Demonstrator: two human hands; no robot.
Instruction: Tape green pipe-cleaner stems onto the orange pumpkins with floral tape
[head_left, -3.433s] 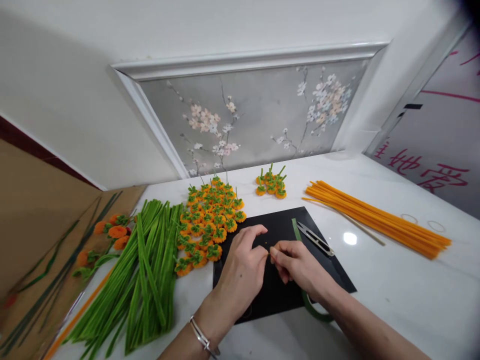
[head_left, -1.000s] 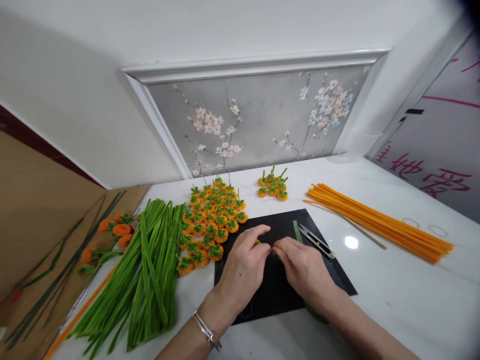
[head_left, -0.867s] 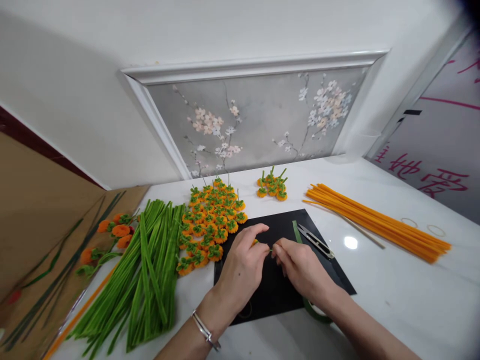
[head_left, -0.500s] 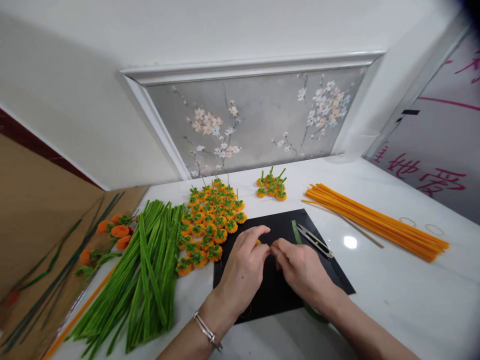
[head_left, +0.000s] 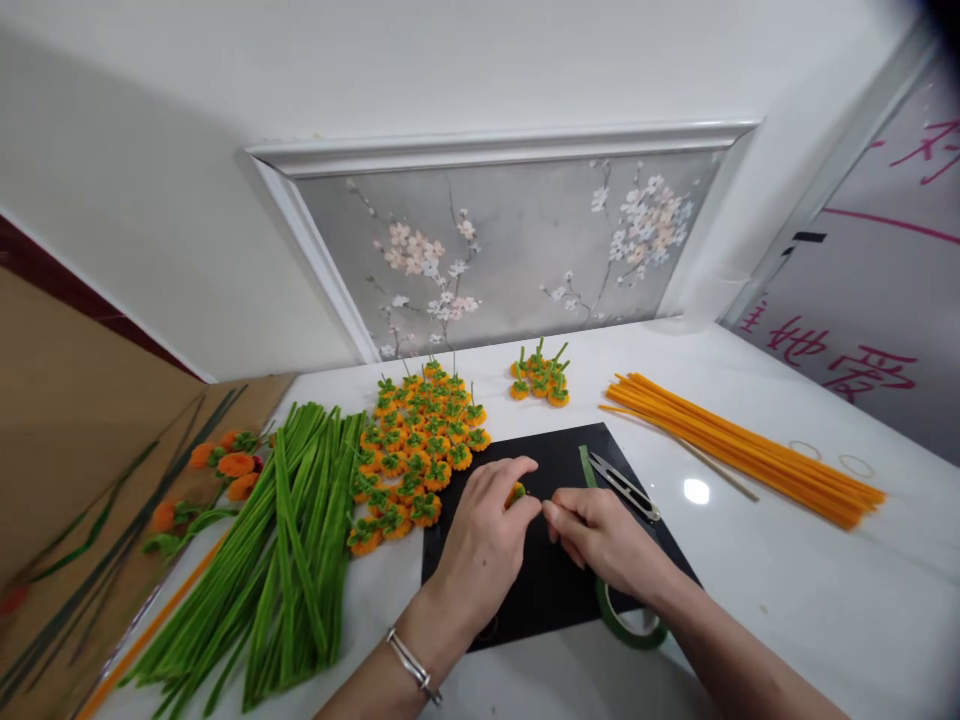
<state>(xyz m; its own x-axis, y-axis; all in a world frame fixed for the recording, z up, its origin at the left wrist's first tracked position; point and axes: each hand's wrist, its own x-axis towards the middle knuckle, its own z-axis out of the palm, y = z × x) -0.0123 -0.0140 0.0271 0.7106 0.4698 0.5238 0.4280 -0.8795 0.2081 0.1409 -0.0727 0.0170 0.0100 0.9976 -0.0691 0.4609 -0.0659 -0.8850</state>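
Observation:
Over the black mat (head_left: 547, 590), my left hand (head_left: 491, 530) has its fingers curled round a small orange and green flower piece (head_left: 515, 493), mostly hidden by the fingers. My right hand (head_left: 600, 530) is closed in a pinch, its fingertips beside those of the left; what it pinches is too small to tell. Metal thread snips (head_left: 625, 487) lie on the mat's right side. A roll of green tape (head_left: 630, 632) rests under and beside the right wrist, its loose end (head_left: 587, 468) showing near the snips.
Left of the mat are many orange and green flower pieces (head_left: 412, 440) and green stems (head_left: 300, 560). A smaller flower group (head_left: 538, 375) stands behind. Orange stems (head_left: 742, 450) lie right. Cardboard (head_left: 97, 520) with finished flowers (head_left: 236, 464) is far left.
The right hand has shifted slightly right and down from the left fingertips. More of the flower piece and of the green tape roll now shows. The whole view has moved slightly.

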